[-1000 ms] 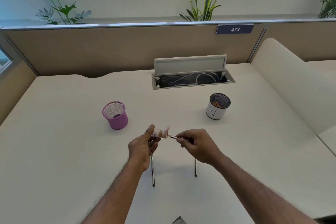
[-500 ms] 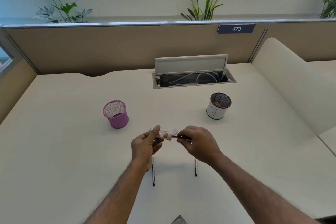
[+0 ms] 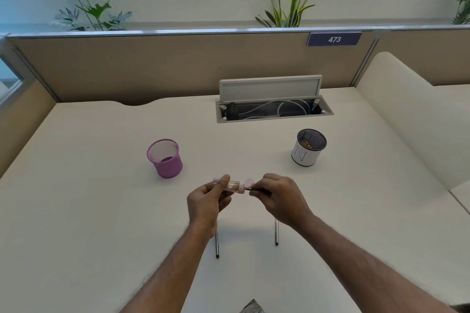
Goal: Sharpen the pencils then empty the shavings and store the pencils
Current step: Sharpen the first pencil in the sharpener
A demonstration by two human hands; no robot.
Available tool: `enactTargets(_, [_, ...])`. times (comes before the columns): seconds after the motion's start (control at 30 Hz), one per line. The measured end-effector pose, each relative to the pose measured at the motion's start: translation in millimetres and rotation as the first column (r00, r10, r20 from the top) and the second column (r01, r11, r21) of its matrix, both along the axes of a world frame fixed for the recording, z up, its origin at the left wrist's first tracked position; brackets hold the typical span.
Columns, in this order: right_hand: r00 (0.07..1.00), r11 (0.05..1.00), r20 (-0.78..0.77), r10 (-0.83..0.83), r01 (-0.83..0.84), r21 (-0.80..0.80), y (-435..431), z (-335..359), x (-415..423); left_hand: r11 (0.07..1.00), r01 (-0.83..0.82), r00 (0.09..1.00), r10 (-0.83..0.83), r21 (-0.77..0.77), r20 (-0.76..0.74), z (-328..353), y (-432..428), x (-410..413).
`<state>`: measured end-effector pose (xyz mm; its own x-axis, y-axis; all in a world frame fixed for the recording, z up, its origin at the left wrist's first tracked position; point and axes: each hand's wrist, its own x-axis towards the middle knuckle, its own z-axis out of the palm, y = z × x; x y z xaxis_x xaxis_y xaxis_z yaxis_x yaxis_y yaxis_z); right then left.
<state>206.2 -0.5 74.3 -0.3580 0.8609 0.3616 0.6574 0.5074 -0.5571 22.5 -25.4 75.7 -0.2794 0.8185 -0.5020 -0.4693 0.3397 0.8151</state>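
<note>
**Pencil in the sharpener, held up between both hands**

The person holds both hands just above the pale worktop (image 3: 101,211), close together. The left hand (image 3: 207,201) is curled round a small clear sharpener (image 3: 232,185), thumb on top and fingers below, with the tube lying crosswise. A few brownish bits show inside the tube, and its pink lid (image 3: 248,181) stands open at the end nearest the right hand (image 3: 279,198). The right hand pinches a thin dark pencil (image 3: 250,188) at the fingertips. Only a short piece of the pencil shows, and its tip sits in the pink end of the sharpener.

Below the left wrist a second pencil (image 3: 217,245) lies flat on the worktop, partly hidden by the arm. A third pencil (image 3: 276,232) lies just inside the right wrist, roughly parallel to it.

Beyond the left hand and a little to its outer side stands a purple mesh cup (image 3: 166,160), upright. Beyond the right hand stands a dark mesh cup wrapped in white paper (image 3: 306,151), with some brownish scraps in it. Further back, past both hands, a cable hatch (image 3: 273,109) is open in the worktop, with white leads inside.
</note>
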Motion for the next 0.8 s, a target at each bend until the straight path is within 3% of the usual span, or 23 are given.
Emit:
enactTargets(0.1, [0.999,0.996,-0.026,0.031,-0.034,-0.085,0.7,2.5,-0.1,1.000,0.019,1.000,-0.019,0.009,-0.017,0.3,0.8,-0.7])
enactTargets(0.17, [0.996,0.972,-0.087,0.018,-0.037,-0.232,1.7,6.2,-0.6,0.999,0.037,0.999,-0.037,0.016,-0.015,1.6,0.9,-2.1])
enactTargets(0.27, [0.979,0.865,-0.203,-0.014,-0.090,-0.494,3.0,15.9,0.5,0.996,0.081,0.997,-0.081,0.037,-0.013,2.7,1.3,-5.7])
enactTargets(0.4, [0.972,0.767,-0.237,0.011,-0.160,-0.622,4.1,25.9,3.4,0.990,0.124,0.992,-0.123,0.061,-0.029,4.7,1.8,-10.4])
enactTargets(0.53, [0.970,0.762,-0.242,0.016,-0.168,-0.625,4.4,23.7,1.8,0.993,0.109,0.993,-0.106,0.053,-0.051,7.7,2.6,-10.1])
enactTargets(0.6, [0.977,0.809,-0.213,-0.019,-0.110,-0.577,2.0,18.1,-0.5,0.996,0.082,0.995,-0.080,0.039,-0.054,8.7,3.4,-9.6])
enactTargets(0.7, [0.991,0.933,-0.124,-0.042,-0.006,-0.360,0.6,9.9,-2.8,0.998,0.059,0.997,-0.058,0.020,-0.048,9.3,3.7,-6.8])
enactTargets(0.8, [0.999,0.987,-0.036,-0.033,0.027,-0.160,0.5,5.5,-3.3,1.000,0.009,0.999,-0.009,0.003,-0.044,9.1,2.4,-4.0])
